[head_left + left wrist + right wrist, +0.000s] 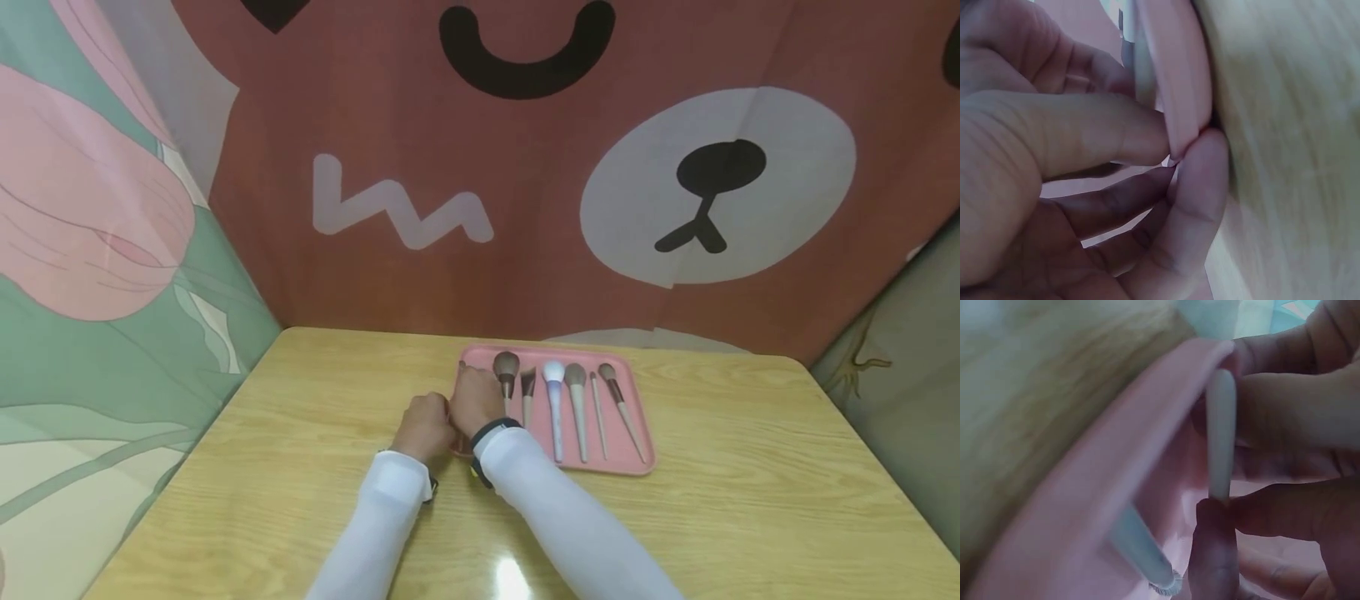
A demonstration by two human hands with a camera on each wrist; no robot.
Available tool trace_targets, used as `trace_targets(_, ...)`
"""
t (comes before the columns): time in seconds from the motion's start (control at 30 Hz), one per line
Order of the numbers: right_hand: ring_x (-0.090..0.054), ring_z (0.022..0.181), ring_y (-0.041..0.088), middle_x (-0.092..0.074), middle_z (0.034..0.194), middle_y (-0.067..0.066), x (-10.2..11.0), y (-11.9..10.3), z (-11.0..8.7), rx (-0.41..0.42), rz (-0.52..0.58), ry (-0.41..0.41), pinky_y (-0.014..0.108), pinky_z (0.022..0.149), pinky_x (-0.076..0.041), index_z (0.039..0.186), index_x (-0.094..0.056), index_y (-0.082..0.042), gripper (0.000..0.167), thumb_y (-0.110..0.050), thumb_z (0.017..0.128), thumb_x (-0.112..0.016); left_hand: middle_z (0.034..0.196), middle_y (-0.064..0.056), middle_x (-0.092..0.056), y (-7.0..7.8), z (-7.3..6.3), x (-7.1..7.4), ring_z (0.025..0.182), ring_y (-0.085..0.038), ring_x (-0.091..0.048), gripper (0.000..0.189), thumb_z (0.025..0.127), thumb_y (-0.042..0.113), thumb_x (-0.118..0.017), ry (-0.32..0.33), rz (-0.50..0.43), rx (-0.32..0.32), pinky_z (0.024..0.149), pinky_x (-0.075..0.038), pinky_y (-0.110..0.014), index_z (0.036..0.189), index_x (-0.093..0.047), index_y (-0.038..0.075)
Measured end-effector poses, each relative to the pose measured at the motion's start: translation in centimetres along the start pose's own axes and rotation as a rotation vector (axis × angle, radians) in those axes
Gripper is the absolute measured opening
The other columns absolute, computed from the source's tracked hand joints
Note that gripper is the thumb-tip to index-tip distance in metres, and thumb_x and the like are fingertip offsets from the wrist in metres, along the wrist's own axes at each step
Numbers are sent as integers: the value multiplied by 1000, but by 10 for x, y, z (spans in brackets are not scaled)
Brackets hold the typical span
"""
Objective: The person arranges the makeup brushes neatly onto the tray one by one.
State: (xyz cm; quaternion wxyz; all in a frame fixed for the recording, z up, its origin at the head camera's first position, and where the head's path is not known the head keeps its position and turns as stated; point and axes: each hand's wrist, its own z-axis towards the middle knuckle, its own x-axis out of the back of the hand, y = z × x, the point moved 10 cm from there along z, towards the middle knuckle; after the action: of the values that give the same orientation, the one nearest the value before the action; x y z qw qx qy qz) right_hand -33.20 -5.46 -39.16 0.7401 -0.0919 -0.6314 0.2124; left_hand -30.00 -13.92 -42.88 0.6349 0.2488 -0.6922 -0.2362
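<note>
A pink tray (641, 454) lies on the table with several makeup brushes (556, 408) set side by side in it, heads pointing away from me. My left hand (425, 429) is at the tray's near left corner. In the left wrist view its thumb and finger pinch the pink rim (1182, 75). Right beside it, my right hand (477, 400) reaches over the tray's left end. The right wrist view shows that hand's fingertips (1213, 550) pinching a slim pale brush handle (1221, 437) near the rim. The head of this brush is hidden there.
The wooden table (750, 483) spreads out on both sides of the tray. A fabric backdrop (525, 275) with a bear print hangs behind the table, and a floral cloth (90, 250) hangs at the left.
</note>
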Motion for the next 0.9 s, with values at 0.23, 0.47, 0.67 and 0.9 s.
trace_targets(0.23, -77, 88, 35, -77, 94, 20, -10, 1, 3, -90, -17, -20, 43, 76, -63, 101, -75, 0, 16, -6, 100, -60, 76, -10, -68, -1, 0, -2, 66, -22, -60, 12, 74, 2, -79, -10, -33, -4, 60, -52, -32, 84, -73, 2)
trace_targets(0.47, -76, 86, 36, -77, 91, 21, -7, -3, 3, -80, -50, -10, 44, 75, -63, 96, -76, 1, 17, -8, 98, -62, 76, -10, -69, -3, 1, -1, 65, -22, -60, 7, 78, 3, -77, -1, -27, 8, 59, -52, -31, 84, -73, 3)
trace_targets(0.67, -76, 86, 36, -76, 91, 21, -11, -1, 4, -80, -49, -21, 44, 76, -63, 93, -77, 2, 16, -7, 96, -64, 75, -9, -69, -3, 1, -1, 64, -22, -61, 8, 76, 3, -78, -2, -35, 14, 59, -52, -31, 83, -74, 3)
trace_targets(0.9, -76, 88, 36, -76, 92, 21, -11, -1, 4, -77, -44, -31, 44, 78, -63, 94, -77, 2, 15, -7, 95, -66, 75, -9, -70, -2, 0, -1, 65, -21, -61, 9, 76, 2, -77, -1, -37, 15, 60, -53, -32, 84, -73, 3)
